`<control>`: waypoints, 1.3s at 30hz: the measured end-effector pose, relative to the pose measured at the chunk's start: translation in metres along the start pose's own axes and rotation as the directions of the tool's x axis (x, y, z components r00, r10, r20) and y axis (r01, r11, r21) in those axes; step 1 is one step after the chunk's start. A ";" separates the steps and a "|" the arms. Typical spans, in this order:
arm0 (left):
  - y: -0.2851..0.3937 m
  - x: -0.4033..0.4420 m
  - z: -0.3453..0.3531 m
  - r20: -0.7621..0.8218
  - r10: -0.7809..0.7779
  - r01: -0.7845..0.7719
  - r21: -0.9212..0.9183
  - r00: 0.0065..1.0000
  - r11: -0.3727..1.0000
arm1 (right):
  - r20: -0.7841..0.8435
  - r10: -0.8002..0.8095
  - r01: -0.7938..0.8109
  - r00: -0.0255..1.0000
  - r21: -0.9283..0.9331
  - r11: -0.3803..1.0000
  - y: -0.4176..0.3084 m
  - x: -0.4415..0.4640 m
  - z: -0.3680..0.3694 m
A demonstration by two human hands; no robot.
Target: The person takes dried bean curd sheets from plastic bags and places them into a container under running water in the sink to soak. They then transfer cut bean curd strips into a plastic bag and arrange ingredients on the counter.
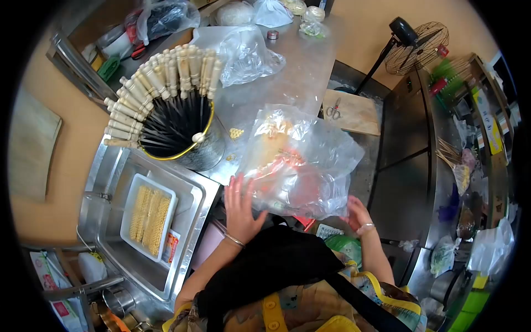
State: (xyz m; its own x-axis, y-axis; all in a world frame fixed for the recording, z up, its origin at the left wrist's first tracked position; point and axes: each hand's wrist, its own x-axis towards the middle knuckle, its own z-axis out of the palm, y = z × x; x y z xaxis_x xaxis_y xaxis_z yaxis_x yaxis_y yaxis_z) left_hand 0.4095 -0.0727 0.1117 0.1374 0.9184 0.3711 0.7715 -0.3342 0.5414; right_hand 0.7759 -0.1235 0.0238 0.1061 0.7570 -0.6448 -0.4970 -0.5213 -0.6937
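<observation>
A large clear plastic bag (301, 166) with orange-red and pale contents lies at the front edge of the steel table. My left hand (239, 203) rests at the bag's lower left corner, fingers spread, palm down. At the bag's lower right corner is my right hand (357, 214), its fingers bent by the plastic; whether they grip it is hard to tell. Left of the bag stands a metal bucket (207, 152) with a yellow rim, full of black skewers with wooden handles (149, 83). Small yellow bits (236, 133) lie between the bucket and bag.
A steel sink (105, 221) at the left holds a white tray (173, 207) of yellow ridged pieces. Scissors (334, 108) lie on a wooden board (359, 119) beyond the table. Another plastic bag (249, 55) is farther back. A fan (423, 47) stands back right, near crowded shelves.
</observation>
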 end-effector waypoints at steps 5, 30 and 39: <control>0.050 0.038 0.030 0.314 0.048 0.018 -0.206 0.948 0.978 | 0.394 -0.256 0.182 0.882 0.216 0.959 -0.027 0.047 0.074; 0.122 -0.224 -0.097 -0.235 -0.728 0.007 -0.950 0.644 0.313 | 0.999 0.042 0.560 -0.005 -0.032 0.828 -0.076 -0.160 0.141; 0.147 -0.310 -0.117 -0.364 -0.797 -0.037 -0.917 0.481 0.396 | 0.969 0.114 0.696 0.219 -0.237 0.678 -0.036 -0.193 0.176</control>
State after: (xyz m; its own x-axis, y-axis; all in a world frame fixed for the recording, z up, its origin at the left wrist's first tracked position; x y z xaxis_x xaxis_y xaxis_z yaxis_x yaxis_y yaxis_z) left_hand 0.4075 -0.4311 0.1649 -0.7752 0.6314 0.0213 -0.2695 -0.3611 0.8927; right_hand 0.6215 -0.1811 0.2295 -0.8680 0.4882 0.0903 -0.0587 0.0797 -0.9951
